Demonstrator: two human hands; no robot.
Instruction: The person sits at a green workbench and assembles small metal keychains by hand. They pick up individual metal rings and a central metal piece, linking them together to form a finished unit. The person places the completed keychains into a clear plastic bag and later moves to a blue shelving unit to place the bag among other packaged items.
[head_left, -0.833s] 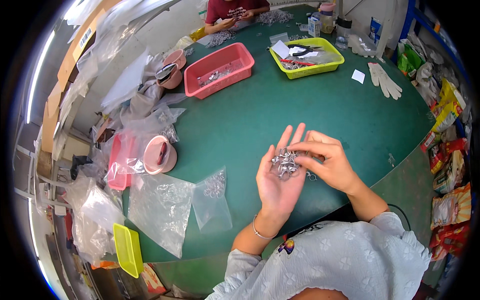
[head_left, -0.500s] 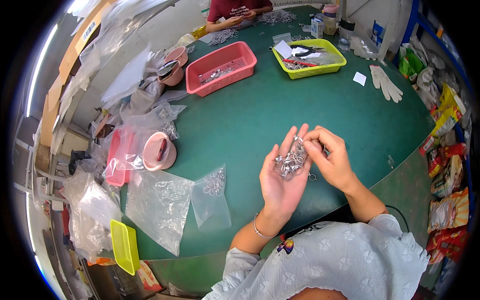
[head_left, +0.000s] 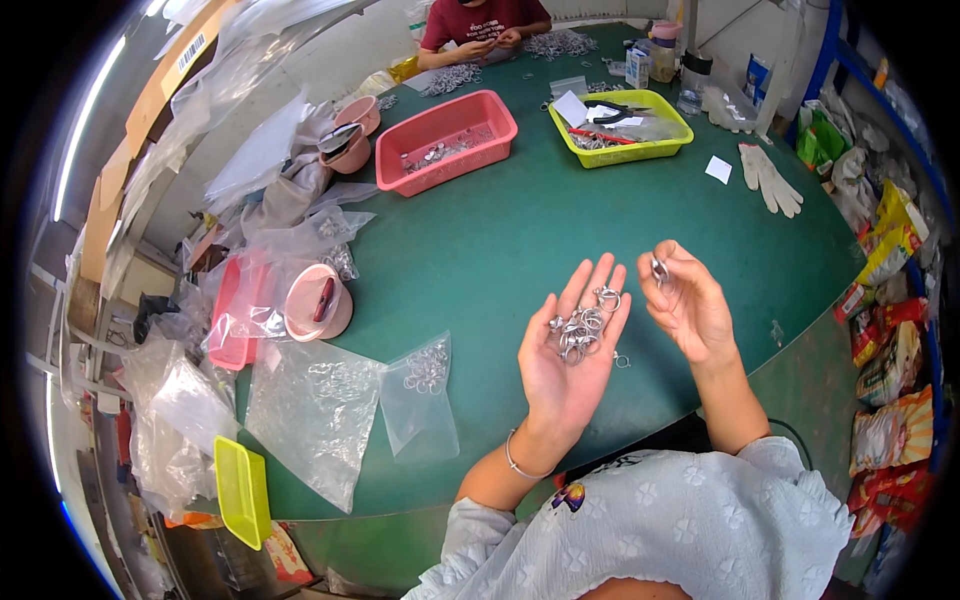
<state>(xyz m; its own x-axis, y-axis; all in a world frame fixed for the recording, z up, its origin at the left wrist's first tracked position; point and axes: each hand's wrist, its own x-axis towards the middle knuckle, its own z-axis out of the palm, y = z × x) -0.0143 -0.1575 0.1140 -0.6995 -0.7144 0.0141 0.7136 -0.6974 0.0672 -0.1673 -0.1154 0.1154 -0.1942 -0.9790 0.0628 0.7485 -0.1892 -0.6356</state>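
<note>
My left hand is turned palm up with its fingers stretched, holding a small heap of silver metal rings on the palm and fingers. To its right, my right hand is raised and apart from it. Thumb and fingertips there pinch a silver ring; whether more than one is held I cannot tell. A single ring lies on the green table beside the left hand. Left of my left forearm lies a clear bag with several rings inside.
A large clear bag and a pink tub are at left, a yellow-green tray at the edge. Farther off stand a pink basin and a yellow tray with pliers. A white glove lies right. Another person sits opposite.
My right hand has moved away to the right from the left palm with a ring in its fingertips. The left hand stays nearly in place with the heap.
</note>
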